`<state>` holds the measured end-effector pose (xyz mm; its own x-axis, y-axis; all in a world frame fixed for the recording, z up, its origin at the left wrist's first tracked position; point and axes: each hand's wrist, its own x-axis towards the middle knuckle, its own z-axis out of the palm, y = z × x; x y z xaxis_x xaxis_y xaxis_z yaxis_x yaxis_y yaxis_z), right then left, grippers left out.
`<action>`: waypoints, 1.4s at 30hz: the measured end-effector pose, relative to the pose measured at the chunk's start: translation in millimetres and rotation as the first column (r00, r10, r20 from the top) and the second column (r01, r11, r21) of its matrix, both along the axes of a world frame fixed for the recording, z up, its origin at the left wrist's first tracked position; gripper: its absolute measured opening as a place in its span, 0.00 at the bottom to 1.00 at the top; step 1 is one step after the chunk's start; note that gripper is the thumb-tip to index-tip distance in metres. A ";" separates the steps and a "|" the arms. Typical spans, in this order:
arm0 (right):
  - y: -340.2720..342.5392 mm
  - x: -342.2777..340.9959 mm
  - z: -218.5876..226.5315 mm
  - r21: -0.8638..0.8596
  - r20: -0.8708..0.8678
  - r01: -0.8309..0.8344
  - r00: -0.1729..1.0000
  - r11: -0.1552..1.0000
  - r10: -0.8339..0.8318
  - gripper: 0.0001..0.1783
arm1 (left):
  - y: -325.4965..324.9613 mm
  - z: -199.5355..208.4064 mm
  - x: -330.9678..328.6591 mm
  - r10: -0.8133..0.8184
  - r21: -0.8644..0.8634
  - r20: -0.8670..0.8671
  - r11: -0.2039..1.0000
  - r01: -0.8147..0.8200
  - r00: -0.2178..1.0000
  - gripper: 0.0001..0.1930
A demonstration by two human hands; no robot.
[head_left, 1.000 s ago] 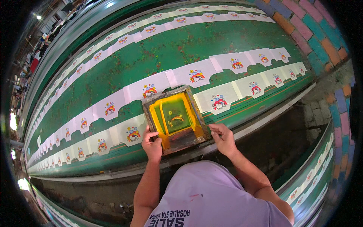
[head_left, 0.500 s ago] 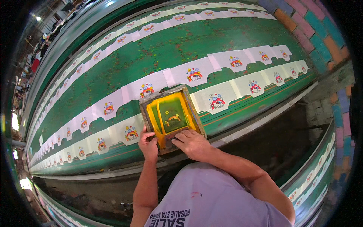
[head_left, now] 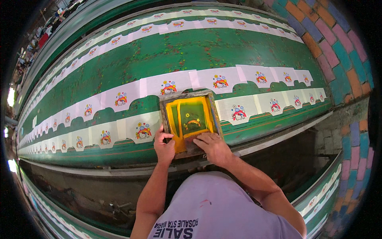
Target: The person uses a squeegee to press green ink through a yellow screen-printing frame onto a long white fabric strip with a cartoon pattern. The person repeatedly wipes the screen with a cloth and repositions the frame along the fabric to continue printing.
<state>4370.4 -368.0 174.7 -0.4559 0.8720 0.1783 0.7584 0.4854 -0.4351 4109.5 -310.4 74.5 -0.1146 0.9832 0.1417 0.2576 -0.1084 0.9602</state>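
Since a second ago, the right hand (head_left: 215, 149) has been brought from the screen frame's right near corner onto its near end. The screen frame (head_left: 187, 95) is laid across the nearest row of white pieces (head_left: 227, 103), its longer axis running near to far. Its left side is pinched by the left hand (head_left: 165, 146); the right fingers are kept together, bent downward, their grip hidden. Yellow paint (head_left: 173, 123) is spread farther in. Beyond, the green table (head_left: 159, 51) is left unobstructed.
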 end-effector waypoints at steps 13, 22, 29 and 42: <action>150.0 -2.1 -5.3 0.043 -0.006 0.142 0.990 0.989 -0.142 0.29 | 0.0 4.0 1.7 -0.014 0.038 -0.041 0.999 0.015 0.999 0.10; 41.0 -14.0 -6.4 0.108 0.061 -0.005 0.998 0.994 -0.001 0.33 | -0.7 4.1 3.9 0.000 0.037 -0.051 0.999 0.002 0.999 0.10; -3.9 -22.9 8.8 0.027 -0.001 0.009 1.000 1.000 -0.009 0.27 | -0.8 3.1 5.0 -0.010 0.070 0.002 0.997 0.010 1.000 0.10; -48.4 36.6 -16.7 -0.152 -0.464 0.510 0.719 0.847 -0.517 0.24 | 4.4 12.7 8.0 -0.022 0.136 -0.018 0.990 0.024 1.000 0.14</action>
